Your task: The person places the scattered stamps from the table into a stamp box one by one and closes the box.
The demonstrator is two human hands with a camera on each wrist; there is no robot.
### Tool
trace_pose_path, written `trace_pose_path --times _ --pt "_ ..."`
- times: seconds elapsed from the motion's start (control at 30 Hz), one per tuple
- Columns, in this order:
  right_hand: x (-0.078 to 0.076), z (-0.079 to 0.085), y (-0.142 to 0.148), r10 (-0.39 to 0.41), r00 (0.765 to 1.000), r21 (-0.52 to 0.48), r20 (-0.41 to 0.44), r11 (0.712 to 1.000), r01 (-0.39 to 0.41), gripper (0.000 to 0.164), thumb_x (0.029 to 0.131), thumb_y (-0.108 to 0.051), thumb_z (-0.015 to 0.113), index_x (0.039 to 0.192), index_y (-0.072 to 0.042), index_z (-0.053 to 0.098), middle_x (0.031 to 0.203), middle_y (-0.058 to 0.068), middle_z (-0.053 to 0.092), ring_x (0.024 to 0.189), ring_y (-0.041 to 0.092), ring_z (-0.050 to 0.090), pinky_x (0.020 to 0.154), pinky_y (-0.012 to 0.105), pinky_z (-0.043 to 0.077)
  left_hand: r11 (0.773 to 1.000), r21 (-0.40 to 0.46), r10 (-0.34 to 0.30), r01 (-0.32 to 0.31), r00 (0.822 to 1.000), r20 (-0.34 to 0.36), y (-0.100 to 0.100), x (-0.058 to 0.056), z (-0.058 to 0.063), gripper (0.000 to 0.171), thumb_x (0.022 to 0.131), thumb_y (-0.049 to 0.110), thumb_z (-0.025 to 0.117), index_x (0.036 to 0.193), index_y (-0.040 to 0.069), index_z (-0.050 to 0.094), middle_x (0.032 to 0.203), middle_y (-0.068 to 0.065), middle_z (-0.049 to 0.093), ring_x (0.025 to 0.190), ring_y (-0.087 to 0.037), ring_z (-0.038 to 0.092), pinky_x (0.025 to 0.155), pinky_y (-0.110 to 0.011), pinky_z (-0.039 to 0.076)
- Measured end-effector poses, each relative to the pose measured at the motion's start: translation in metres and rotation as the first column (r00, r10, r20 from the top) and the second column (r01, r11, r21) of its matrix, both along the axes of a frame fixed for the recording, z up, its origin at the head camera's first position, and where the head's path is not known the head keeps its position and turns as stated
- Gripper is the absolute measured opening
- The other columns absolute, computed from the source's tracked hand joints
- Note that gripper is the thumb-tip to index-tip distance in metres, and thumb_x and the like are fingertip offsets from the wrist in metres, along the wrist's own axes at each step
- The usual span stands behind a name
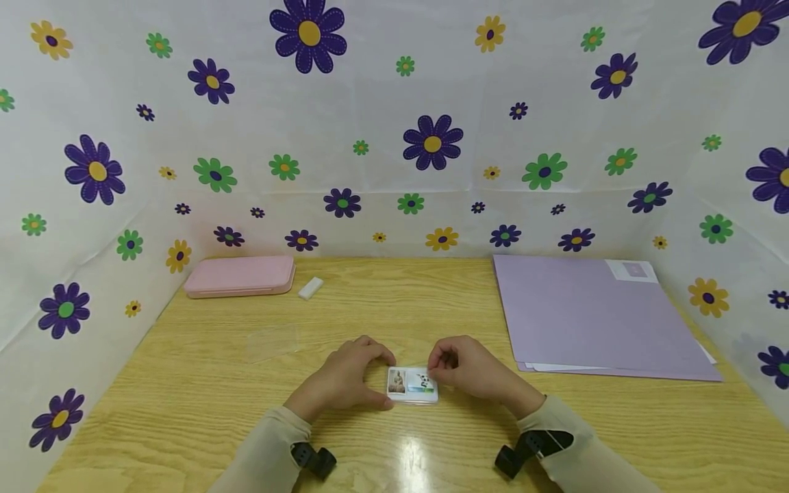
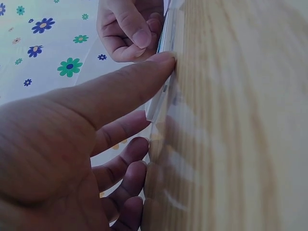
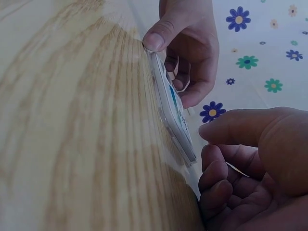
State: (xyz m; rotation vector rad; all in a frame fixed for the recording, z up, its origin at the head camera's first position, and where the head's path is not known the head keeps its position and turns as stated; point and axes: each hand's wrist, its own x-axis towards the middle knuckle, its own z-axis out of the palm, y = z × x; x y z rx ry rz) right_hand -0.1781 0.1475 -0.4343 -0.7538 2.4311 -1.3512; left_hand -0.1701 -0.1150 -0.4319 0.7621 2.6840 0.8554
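A small flat white card case (image 1: 414, 398) with a clear rim lies on the table. Two pictures show on its face: a brownish one (image 1: 397, 382) on the left and a white, blue and green one (image 1: 420, 382) on the right. My left hand (image 1: 350, 375) grips the left end, thumb along the near edge and fingers at the far edge. At the upper right corner of the case is my right hand (image 1: 470, 368), its fingers curled and its thumb close to the index fingertip. In the right wrist view nothing shows between those fingertips (image 3: 211, 154).
A clear plastic sheet (image 1: 272, 342) lies left of my left hand. Farther back are a pink pencil case (image 1: 243, 276) and a white eraser (image 1: 311, 288). A large lilac folder (image 1: 592, 322) with papers under it covers the right side. Flower-printed cloth (image 1: 370, 137) walls the table.
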Motion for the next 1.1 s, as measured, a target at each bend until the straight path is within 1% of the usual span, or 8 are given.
trace_pose_path --times 0.2,0.37,0.53,0.63,0.73,0.83,1.0,1.1 --pt "-0.001 0.0 0.001 0.007 1.0 0.015 -0.003 1.0 -0.007 0.005 0.09 -0.003 0.071 0.088 -0.005 0.067 0.078 0.0 0.06 0.068 0.014 0.053 0.06 0.025 0.045 1.0 -0.003 -0.001 0.001 1.0 0.009 0.0 -0.001 0.001 0.055 0.069 0.039 0.09 0.116 0.023 0.065 0.12 0.002 0.054 0.111 -0.026 0.048 0.092 -0.055 0.038" --pt "-0.001 0.004 0.0 0.0 1.0 0.01 0.02 1.0 0.0 0.004 0.091 -0.006 0.07 0.089 -0.005 0.067 0.08 0.0 0.06 0.07 0.014 0.053 0.061 0.025 0.045 1.0 0.002 0.006 -0.006 1.0 0.02 -0.002 -0.001 0.002 0.056 0.069 0.04 0.09 0.116 0.025 0.064 0.12 0.003 0.053 0.113 -0.024 0.048 0.094 -0.052 0.038" --pt "-0.001 0.004 0.0 -0.006 0.999 -0.013 0.049 1.0 0.007 0.004 0.091 -0.006 0.07 0.089 -0.004 0.067 0.079 0.002 0.06 0.07 0.014 0.052 0.06 0.024 0.044 0.998 0.057 -0.002 0.0 0.999 0.035 -0.004 -0.003 0.002 0.054 0.07 0.036 0.091 0.115 0.021 0.064 0.115 0.002 0.055 0.111 -0.023 0.051 0.097 -0.049 0.039" --pt "-0.002 0.005 0.0 -0.009 0.999 -0.012 0.047 1.0 0.01 0.004 0.091 -0.006 0.07 0.09 -0.004 0.067 0.08 0.002 0.06 0.071 0.015 0.053 0.06 0.024 0.044 0.996 0.089 -0.002 -0.003 0.998 0.058 -0.006 -0.003 0.003 0.054 0.071 0.033 0.09 0.116 0.019 0.064 0.114 0.0 0.055 0.11 -0.023 0.052 0.097 -0.047 0.041" --pt "-0.003 0.009 -0.004 -0.013 1.0 0.004 0.025 1.0 0.013 0.005 0.091 -0.009 0.07 0.091 -0.006 0.068 0.082 0.001 0.062 0.074 0.017 0.055 0.063 0.026 0.046 0.994 0.104 0.014 -0.023 0.996 0.088 -0.009 -0.002 0.005 0.055 0.073 0.031 0.089 0.12 0.018 0.063 0.116 0.0 0.056 0.111 -0.023 0.053 0.097 -0.047 0.042" --pt "-0.004 0.015 -0.01 -0.012 1.0 0.01 0.002 1.0 0.012 0.005 0.092 -0.011 0.07 0.094 -0.008 0.068 0.085 0.0 0.062 0.078 0.018 0.056 0.065 0.028 0.047 0.993 0.104 0.038 -0.048 0.994 0.1 -0.013 -0.003 0.008 0.054 0.076 0.032 0.087 0.122 0.016 0.063 0.119 0.0 0.056 0.112 -0.024 0.053 0.096 -0.046 0.043" --pt "-0.005 0.026 -0.022 0.005 1.0 -0.01 -0.008 1.0 -0.005 0.011 0.092 -0.01 0.07 0.101 -0.004 0.068 0.09 0.001 0.064 0.082 0.02 0.058 0.066 0.029 0.048 0.992 0.103 0.07 -0.08 0.993 0.09 -0.02 -0.003 0.014 0.048 0.082 0.032 0.082 0.122 0.016 0.063 0.121 0.0 0.057 0.112 -0.025 0.054 0.093 -0.046 0.045" --pt "-0.006 0.031 -0.031 0.019 1.0 -0.028 -0.014 0.999 -0.019 0.015 0.092 -0.009 0.07 0.105 -0.003 0.067 0.095 0.002 0.065 0.084 0.02 0.058 0.066 0.028 0.05 0.989 0.101 0.101 -0.108 0.992 0.079 -0.026 -0.003 0.019 0.046 0.083 0.031 0.082 0.122 0.015 0.063 0.121 0.0 0.058 0.111 -0.025 0.055 0.092 -0.046 0.046"
